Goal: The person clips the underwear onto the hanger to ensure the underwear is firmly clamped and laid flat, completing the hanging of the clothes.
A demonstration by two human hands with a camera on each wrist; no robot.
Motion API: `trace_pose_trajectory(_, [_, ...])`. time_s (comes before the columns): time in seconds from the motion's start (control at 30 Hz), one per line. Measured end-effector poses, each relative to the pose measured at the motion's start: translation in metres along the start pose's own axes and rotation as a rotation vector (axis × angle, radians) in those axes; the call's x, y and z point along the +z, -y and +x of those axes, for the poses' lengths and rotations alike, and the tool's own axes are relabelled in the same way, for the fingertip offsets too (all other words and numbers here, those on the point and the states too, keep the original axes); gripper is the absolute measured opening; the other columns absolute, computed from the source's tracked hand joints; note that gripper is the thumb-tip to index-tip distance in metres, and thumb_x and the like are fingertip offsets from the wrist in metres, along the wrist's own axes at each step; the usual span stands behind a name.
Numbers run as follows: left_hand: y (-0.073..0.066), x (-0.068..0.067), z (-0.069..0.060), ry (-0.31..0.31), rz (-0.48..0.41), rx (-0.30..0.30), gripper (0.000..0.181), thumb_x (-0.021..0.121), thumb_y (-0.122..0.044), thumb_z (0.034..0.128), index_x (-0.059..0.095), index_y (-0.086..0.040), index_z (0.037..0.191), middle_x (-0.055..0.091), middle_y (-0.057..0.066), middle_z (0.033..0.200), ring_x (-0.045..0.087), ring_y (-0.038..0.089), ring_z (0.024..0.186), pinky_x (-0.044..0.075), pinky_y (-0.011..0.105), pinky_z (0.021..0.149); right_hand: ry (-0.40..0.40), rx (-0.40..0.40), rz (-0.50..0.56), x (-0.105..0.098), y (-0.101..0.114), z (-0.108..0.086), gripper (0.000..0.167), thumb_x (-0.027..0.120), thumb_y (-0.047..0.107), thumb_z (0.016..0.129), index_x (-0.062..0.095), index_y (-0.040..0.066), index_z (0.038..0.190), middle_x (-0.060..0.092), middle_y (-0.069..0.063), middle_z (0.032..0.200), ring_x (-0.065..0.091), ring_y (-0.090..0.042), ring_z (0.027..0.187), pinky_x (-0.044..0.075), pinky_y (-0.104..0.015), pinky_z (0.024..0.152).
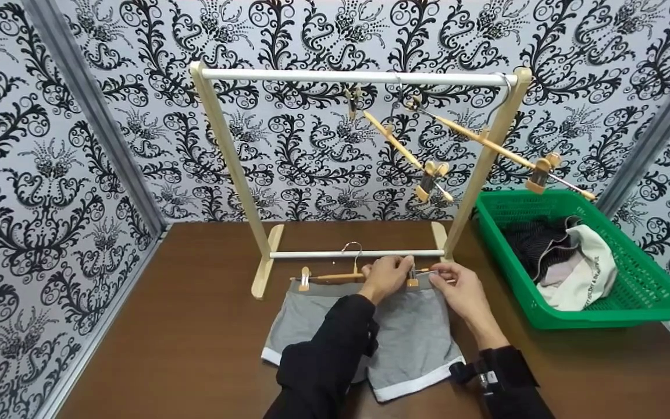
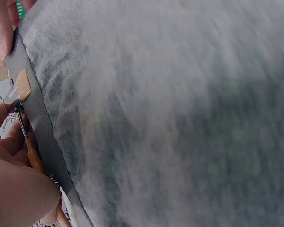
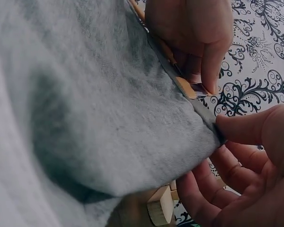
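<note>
Grey shorts [image 1: 413, 331] with white hems lie on the table, their waistband along a wooden clip hanger [image 1: 335, 276]. One clip [image 1: 305, 279] sits on the waistband's left part. My left hand [image 1: 386, 276] pinches the right clip [image 1: 412, 279], which is over the waistband; the right wrist view shows thumb and finger on this clip [image 3: 185, 88]. With thumb and fingers, my right hand [image 1: 463, 291] pinches the waistband's right corner, seen closely in the right wrist view, where the hand [image 3: 255, 165] is beside the clip. In the left wrist view the clip [image 2: 23, 85] lies flat against the band.
A wooden rack [image 1: 236, 163] with a white top bar [image 1: 312, 75] stands behind the shorts. Two clip hangers [image 1: 393, 139] [image 1: 486, 142] hang at its right side. A green basket [image 1: 544, 317] with dark, pink and white cloths [image 1: 588, 273] stands at the right.
</note>
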State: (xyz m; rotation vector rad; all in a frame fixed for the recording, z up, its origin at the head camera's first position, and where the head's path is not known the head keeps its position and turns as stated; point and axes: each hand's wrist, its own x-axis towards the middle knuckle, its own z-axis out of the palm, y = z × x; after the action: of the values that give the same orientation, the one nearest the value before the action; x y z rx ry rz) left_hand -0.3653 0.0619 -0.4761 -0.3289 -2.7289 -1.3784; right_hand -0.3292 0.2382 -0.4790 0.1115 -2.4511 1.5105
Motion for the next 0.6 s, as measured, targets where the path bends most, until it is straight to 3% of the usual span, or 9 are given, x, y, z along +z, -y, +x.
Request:
trace_pose_trajectory(0.17, [0.003, 0.001, 0.0, 0.006, 0.032, 0.018, 0.034, 0.052, -0.038, 0.1046, 0.077, -0.017, 0.094, 0.075, -0.005, 0.096, 0.066, 0.023, 0.102, 0.028, 0.054, 0.098, -0.008, -0.054, -0.119, -0.005, 0.008, -0.001, 0.019, 0.071, 0.003, 0.093, 0.071, -0.004, 0.111, 0.073, -0.018, 0.106, 0.07, -0.033, 0.099, 0.055, -0.032, 0.084])
trace_pose_trajectory(0.3, [0.003, 0.003, 0.0, 0.014, 0.067, 0.013, 0.032, 0.055, -0.036, 0.1035, 0.079, -0.016, 0.096, 0.076, -0.004, 0.1, 0.066, 0.026, 0.105, 0.029, 0.054, 0.096, 0.017, -0.104, -0.154, -0.009, 0.017, -0.003, 0.022, 0.069, 0.003, 0.095, 0.07, -0.004, 0.115, 0.072, -0.02, 0.111, 0.068, -0.035, 0.106, 0.054, -0.047, 0.092])
trace_pose_trajectory(0.43, [0.003, 0.003, 0.0, 0.025, 0.095, 0.007, 0.032, 0.054, -0.036, 0.1033, 0.079, -0.015, 0.097, 0.076, -0.004, 0.101, 0.066, 0.027, 0.106, 0.029, 0.055, 0.096, 0.053, -0.184, -0.222, -0.007, 0.022, -0.006, 0.023, 0.069, 0.003, 0.094, 0.071, -0.004, 0.116, 0.072, -0.02, 0.114, 0.067, -0.037, 0.108, 0.053, -0.052, 0.093])
trace_pose_trajectory(0.53, [0.003, 0.002, -0.001, 0.046, 0.106, 0.004, 0.032, 0.053, -0.034, 0.1037, 0.079, -0.015, 0.098, 0.076, -0.003, 0.103, 0.066, 0.028, 0.106, 0.03, 0.055, 0.095, 0.121, -0.252, -0.311, -0.005, 0.02, -0.009, 0.025, 0.07, 0.003, 0.093, 0.071, -0.006, 0.116, 0.071, -0.022, 0.115, 0.066, -0.039, 0.108, 0.05, -0.054, 0.093])
trace_pose_trajectory(0.6, [0.003, 0.002, -0.002, 0.064, 0.115, 0.0, 0.03, 0.053, -0.031, 0.1039, 0.078, -0.015, 0.099, 0.075, -0.003, 0.104, 0.066, 0.029, 0.107, 0.03, 0.055, 0.095, 0.206, -0.278, -0.369, -0.002, 0.016, -0.011, 0.029, 0.07, 0.002, 0.092, 0.069, -0.008, 0.119, 0.068, -0.025, 0.121, 0.064, -0.042, 0.113, 0.048, -0.055, 0.097])
